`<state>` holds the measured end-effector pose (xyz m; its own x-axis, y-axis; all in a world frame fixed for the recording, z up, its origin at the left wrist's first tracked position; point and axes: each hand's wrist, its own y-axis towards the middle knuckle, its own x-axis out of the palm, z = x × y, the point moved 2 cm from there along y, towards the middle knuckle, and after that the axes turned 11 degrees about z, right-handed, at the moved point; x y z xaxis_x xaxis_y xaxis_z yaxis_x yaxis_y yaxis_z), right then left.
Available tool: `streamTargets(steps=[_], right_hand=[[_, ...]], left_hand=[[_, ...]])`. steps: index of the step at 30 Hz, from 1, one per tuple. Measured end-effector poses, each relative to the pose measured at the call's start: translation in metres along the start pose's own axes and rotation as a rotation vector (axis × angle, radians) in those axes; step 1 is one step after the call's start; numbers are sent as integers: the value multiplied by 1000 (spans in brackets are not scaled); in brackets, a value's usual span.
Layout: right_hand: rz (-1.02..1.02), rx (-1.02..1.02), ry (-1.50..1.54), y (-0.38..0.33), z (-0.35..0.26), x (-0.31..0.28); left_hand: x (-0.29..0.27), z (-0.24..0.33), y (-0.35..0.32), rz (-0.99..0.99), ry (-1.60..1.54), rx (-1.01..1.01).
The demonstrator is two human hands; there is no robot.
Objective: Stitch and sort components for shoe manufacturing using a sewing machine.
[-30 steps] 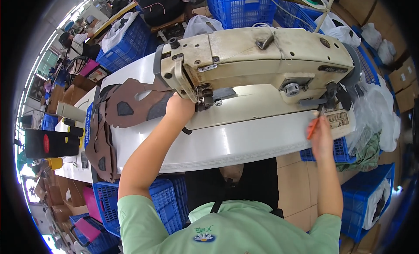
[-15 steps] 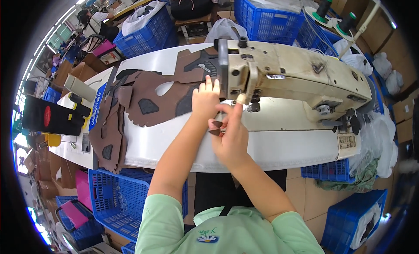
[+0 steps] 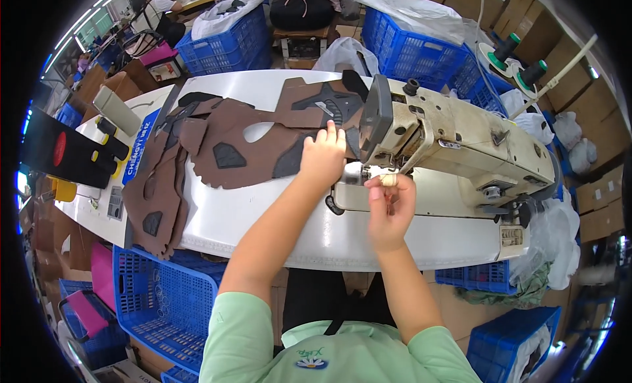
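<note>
My left hand (image 3: pixel 322 156) lies on the right end of a brown fabric piece (image 3: pixel 224 129) with dark patches, its fingers stretched out towards a dark patterned patch (image 3: pixel 330 106). Just right of it stands the head of a cream sewing machine (image 3: pixel 421 123). My right hand (image 3: pixel 393 215) is closed in front of the needle area (image 3: pixel 375 172), thumb and index finger brought together. A pale yellowish wrap (image 3: pixel 390 180) circles the index finger. Something small and reddish shows inside the curled fingers, mostly hidden; its kind cannot be made out.
More brown pieces (image 3: pixel 155 205) hang over the white table's (image 3: pixel 276 241) left side. Blue crates (image 3: pixel 164 304) stand below and behind the table. Thread cones (image 3: pixel 505 48) rise at the back right. A plastic bag (image 3: pixel 550 228) hangs by the right end. Another person (image 3: pixel 158 7) sits far left.
My right hand has moved right and opened a gap from my left hand. The machine's head now appears further right, its grey end plate swung outward. My left hand stays on the brown piece.
</note>
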<state>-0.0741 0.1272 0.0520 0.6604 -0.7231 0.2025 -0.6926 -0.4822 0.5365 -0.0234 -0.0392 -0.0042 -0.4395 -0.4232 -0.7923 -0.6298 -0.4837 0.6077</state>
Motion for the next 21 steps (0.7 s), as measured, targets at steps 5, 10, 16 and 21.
streamTargets(steps=[5,10,16,21], right_hand=[[-104,35,-79,-33,11,-19],[-362,1061,208,-41,45,5],[111,1399,549,-16,83,52],[276,1416,708,0,104,65]], left_hand=[[18,-49,1,62,2,-94],[24,-55,5,96,-113,-185],[23,-61,3,75,-239,-300],[22,-64,2,81,-336,-321]])
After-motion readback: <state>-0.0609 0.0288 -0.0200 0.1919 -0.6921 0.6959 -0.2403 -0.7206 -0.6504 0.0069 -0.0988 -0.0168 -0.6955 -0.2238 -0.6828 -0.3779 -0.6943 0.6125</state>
